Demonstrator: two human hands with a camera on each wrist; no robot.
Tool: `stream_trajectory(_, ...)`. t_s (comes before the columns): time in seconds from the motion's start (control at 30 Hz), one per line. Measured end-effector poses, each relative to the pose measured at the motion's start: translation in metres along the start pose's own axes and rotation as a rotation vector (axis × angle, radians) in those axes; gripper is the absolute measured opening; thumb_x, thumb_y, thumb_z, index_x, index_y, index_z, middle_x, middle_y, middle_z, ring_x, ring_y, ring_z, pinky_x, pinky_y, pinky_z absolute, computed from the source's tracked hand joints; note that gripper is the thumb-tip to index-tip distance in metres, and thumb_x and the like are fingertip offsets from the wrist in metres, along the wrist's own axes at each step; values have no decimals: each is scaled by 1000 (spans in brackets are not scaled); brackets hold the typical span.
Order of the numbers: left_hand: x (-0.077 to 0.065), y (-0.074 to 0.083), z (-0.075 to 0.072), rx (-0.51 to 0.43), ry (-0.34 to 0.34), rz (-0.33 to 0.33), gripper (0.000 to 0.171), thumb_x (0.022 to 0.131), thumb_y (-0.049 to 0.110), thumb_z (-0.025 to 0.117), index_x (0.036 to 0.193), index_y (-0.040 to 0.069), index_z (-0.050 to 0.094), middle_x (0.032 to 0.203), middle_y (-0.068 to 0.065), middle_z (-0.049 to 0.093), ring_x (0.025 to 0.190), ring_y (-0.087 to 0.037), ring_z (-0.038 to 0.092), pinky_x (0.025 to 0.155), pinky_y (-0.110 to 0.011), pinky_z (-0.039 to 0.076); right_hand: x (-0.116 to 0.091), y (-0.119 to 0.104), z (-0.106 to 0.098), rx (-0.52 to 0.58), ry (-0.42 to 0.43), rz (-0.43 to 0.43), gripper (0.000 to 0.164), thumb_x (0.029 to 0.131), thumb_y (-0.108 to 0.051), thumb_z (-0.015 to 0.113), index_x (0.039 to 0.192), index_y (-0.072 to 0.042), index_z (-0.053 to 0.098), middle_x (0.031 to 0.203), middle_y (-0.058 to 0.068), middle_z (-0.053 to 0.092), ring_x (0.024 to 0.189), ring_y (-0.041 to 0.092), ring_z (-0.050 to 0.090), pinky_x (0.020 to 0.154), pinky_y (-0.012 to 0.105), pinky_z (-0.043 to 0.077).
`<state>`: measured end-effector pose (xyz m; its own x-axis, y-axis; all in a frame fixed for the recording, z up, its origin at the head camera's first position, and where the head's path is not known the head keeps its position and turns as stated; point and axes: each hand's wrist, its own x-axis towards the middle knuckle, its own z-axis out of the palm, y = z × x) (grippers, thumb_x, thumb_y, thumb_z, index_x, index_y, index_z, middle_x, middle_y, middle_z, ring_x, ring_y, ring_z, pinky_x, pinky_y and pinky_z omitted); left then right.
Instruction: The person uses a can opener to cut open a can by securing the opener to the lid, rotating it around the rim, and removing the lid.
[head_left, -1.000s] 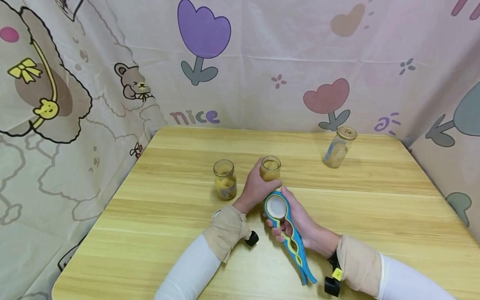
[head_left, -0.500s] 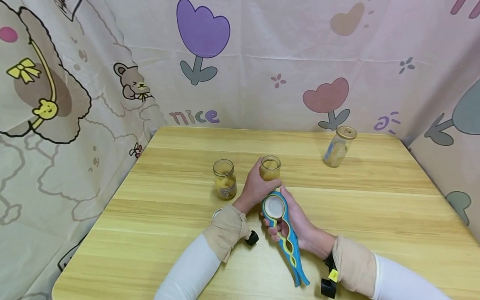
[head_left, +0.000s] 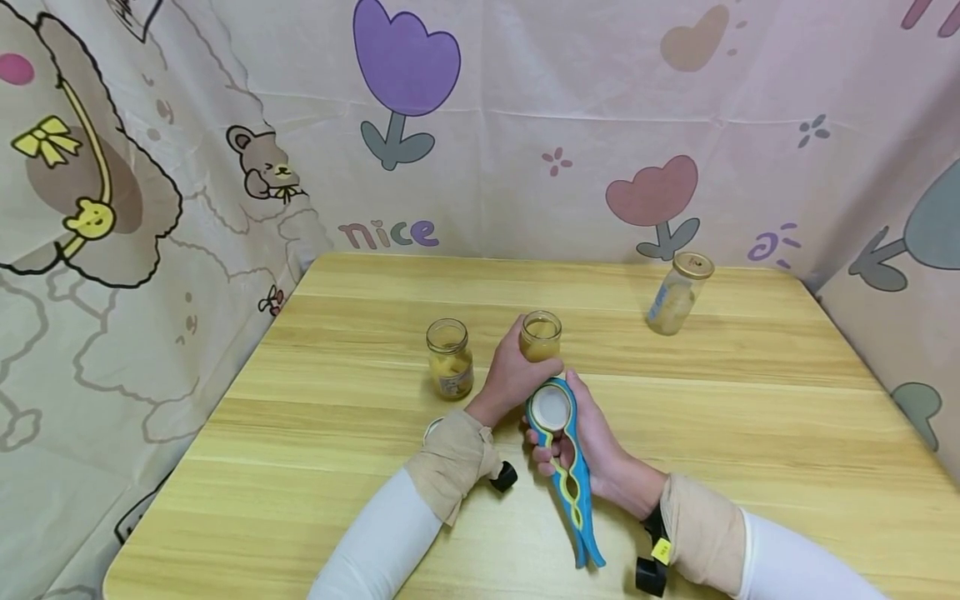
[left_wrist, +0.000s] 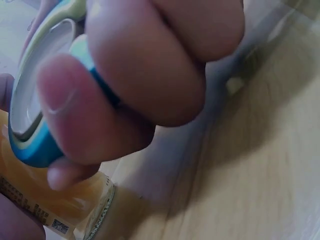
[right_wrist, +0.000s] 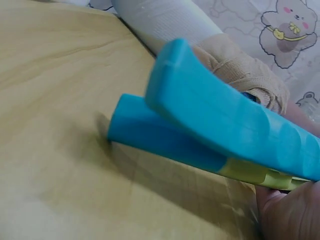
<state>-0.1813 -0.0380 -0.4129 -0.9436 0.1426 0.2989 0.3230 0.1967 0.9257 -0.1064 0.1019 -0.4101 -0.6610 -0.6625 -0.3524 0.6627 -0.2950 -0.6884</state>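
My left hand is wrapped around an uncapped glass jar with yellow contents; the thumb lies across its near side. Just nearer, my right hand grips a blue and yellow jar opener, fingers curled around its handles. A lid sits in the opener's ring, its white inner side facing up. In the left wrist view, curled fingers cover part of the opener, and the jar shows behind it. The opener's handle ends point toward the table in the right wrist view.
Left of the held jar stands another uncapped jar with yellow contents. A capped jar is at the back right of the wooden table. A pale round rim peeks out beside the left wrist, mostly hidden.
The right hand has shifted slightly leftward with the jar opener, whose handle ends have swung left. The lid stays in its ring. The left hand and its jar have hardly moved.
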Motion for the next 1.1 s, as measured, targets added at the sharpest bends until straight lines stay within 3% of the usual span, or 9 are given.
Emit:
stream_trajectory(0.47,-1,5,-1,7,0,5,52,72,15,68,120,27,51,93,1,60,78,-16,56,68,-33,49,-5,8,4,-4,51,-4,89,80,-85,32,102,-1,51,76,5,55,56,16,49,52,28,44)
stream_trajectory(0.53,1,-1,0,11,-1,6,52,72,18,68,120,28,51,93,1,60,79,-16,56,68,-33,49,-6,9,5,-6,46,2,89,80,-85,31,102,-1,51,76,4,55,56,16,50,52,28,44)
stream_trajectory(0.8,0,-2,0,9,-2,19,52,72,18,68,120,27,51,93,0,60,78,-17,55,67,-33,48,-6,8,4,-15,20,31,87,83,-84,25,100,-3,52,75,4,55,55,16,48,52,29,43)
stream_trajectory(1.1,-1,-3,0,-7,-13,22,50,74,17,68,119,29,51,92,1,60,77,-17,55,66,-34,48,-6,11,7,-10,0,93,89,77,-87,32,99,-4,55,74,3,58,55,14,51,54,28,46)
